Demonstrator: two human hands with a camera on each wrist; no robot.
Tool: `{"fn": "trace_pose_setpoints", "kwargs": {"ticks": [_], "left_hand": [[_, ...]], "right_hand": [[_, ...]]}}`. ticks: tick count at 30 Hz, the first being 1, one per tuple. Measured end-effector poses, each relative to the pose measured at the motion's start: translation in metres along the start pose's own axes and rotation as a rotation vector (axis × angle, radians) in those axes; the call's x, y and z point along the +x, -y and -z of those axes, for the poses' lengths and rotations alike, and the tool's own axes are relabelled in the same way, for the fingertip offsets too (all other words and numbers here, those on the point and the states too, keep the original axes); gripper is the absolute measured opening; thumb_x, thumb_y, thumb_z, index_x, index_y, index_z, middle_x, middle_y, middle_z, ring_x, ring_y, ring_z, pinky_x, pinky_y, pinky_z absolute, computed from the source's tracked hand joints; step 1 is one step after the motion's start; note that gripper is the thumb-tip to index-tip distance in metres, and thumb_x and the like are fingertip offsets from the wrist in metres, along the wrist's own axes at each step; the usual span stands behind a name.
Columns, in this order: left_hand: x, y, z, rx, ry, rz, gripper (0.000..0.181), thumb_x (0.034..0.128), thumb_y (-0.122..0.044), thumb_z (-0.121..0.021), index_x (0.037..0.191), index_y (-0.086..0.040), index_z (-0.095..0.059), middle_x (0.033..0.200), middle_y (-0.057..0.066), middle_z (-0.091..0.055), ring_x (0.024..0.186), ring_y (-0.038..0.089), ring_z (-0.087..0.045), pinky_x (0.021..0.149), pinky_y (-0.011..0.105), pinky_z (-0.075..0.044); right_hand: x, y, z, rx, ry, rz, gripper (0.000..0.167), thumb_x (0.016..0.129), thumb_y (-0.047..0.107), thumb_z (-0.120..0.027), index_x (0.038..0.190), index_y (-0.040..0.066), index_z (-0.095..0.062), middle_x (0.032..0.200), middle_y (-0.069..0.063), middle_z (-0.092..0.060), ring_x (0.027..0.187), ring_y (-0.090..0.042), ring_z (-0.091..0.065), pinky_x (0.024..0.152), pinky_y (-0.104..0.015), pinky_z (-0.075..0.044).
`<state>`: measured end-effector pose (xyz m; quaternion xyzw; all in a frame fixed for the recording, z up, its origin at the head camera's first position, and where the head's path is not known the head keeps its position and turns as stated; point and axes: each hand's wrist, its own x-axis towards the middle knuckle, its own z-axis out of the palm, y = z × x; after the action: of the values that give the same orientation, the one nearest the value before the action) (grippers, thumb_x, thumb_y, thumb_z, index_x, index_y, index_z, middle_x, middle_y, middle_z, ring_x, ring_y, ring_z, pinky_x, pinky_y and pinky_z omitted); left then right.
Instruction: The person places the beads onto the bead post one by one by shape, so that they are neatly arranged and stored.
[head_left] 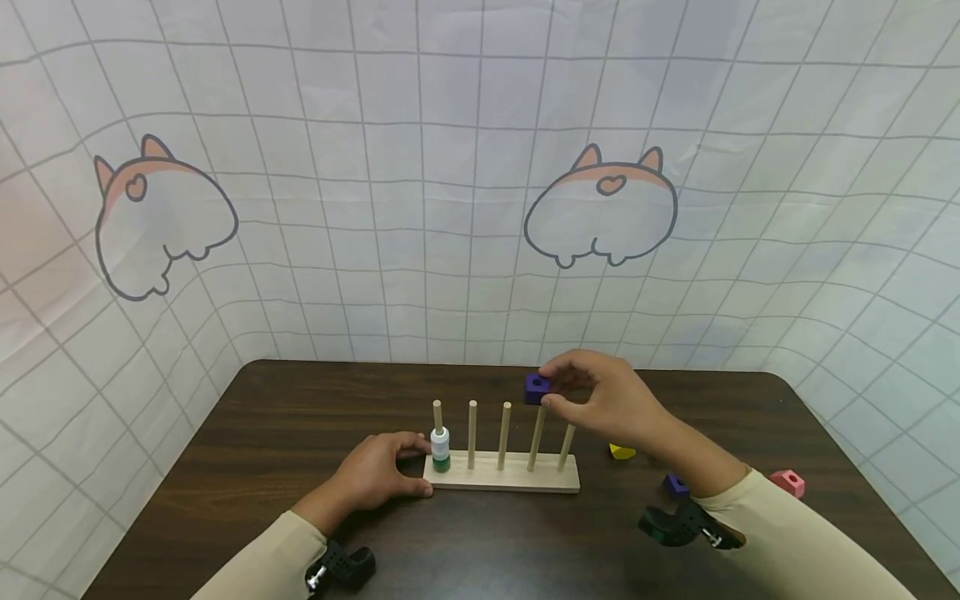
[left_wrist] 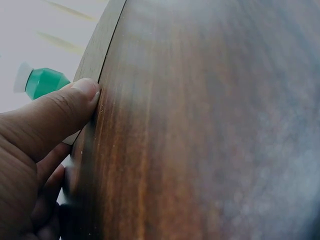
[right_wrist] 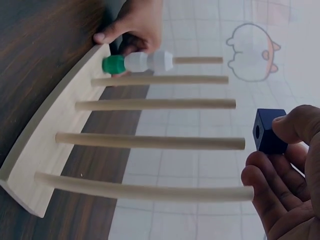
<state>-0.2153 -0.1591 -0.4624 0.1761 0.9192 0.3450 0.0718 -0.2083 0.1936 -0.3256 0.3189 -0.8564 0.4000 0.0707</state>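
Observation:
My left hand (head_left: 375, 472) grips the left end of a wooden base (head_left: 501, 482) with five upright pegs, thumb at the front edge. The leftmost peg carries a green bead (head_left: 440, 464) with white beads (head_left: 440, 442) above it; the other pegs are bare. My right hand (head_left: 603, 400) pinches a purple cube (head_left: 536, 389) with a hole in it, above the fourth peg from the left. In the right wrist view the cube (right_wrist: 270, 131) is a short gap from the peg tips. The left wrist view shows the thumb (left_wrist: 65, 110) against the base (left_wrist: 95, 57).
On the dark table (head_left: 300, 417), right of the base, lie a yellow block (head_left: 622, 452), a second purple block (head_left: 676, 486) and a pink block (head_left: 788, 482), near or partly behind my right arm. A white grid-patterned cloth (head_left: 480, 208) hangs behind the table.

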Motion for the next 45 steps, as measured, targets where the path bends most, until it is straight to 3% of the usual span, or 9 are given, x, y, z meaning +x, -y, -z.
{"fn": "trace_pose_setpoints", "kwargs": {"ticks": [20,45], "left_hand": [[0.000,-0.001,0.000,0.007,-0.005,-0.007,0.051,0.0729,-0.040,-0.094,0.118,-0.026,-0.073,0.134,0.006,-0.067,0.126,0.028,-0.061,0.106,0.055,-0.044],[0.000,0.000,0.000,-0.004,-0.007,0.006,0.051,0.0723,-0.040,-0.094,0.117,-0.027,-0.073,0.136,0.005,-0.066,0.126,0.027,-0.060,0.107,0.054,-0.043]], "right_hand": [[0.015,0.012,-0.025,0.026,0.007,0.016,0.029,0.089,0.009,-0.080,0.116,0.008,-0.070,0.104,0.004,-0.071,0.090,-0.009,-0.068,0.080,-0.032,-0.058],[0.028,0.030,-0.060,0.032,-0.055,-0.066,0.027,0.090,0.010,-0.078,0.116,0.008,-0.069,0.101,0.005,-0.070,0.089,-0.008,-0.066,0.081,-0.032,-0.057]]}}
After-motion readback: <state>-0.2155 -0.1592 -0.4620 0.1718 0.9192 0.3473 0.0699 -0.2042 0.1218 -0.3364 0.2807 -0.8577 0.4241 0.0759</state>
